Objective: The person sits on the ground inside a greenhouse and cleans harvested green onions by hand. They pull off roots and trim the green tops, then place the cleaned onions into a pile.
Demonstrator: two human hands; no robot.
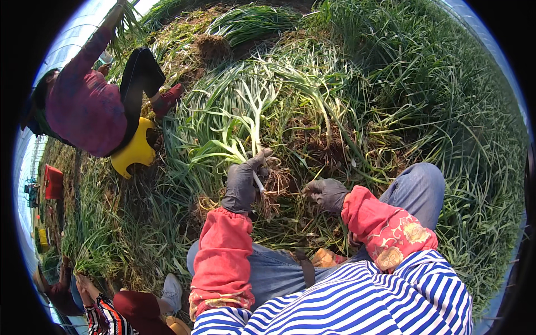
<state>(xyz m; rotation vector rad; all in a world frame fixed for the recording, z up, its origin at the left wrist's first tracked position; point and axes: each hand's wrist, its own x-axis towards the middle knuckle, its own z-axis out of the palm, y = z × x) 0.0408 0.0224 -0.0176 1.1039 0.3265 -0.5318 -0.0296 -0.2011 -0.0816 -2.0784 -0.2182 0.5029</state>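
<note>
My left hand (242, 184), in a dark glove, grips a few leek-like plants (254, 130). Their pale leaves fan out away from me, and a white stem with a tangle of brown roots (269, 201) sticks out on the near side of the glove. To the right, my gloved right hand (327, 195) is low over the cut greens with its fingers drawn together. A thin yellowish strand lies by its fingertips; whether it is pinched between them is unclear. Beyond the hands lies a spread of pulled plants (213, 96) with long green leaves.
A rooted clump (326, 125) sits ahead of my right hand, and a bundle of greens (255, 23) farther off. Dense standing leaves (473, 138) fill the right side. At left, a co-worker (88, 113) sits on a yellow stool (136, 148); other people are at lower left. A red crate (53, 182) stands behind.
</note>
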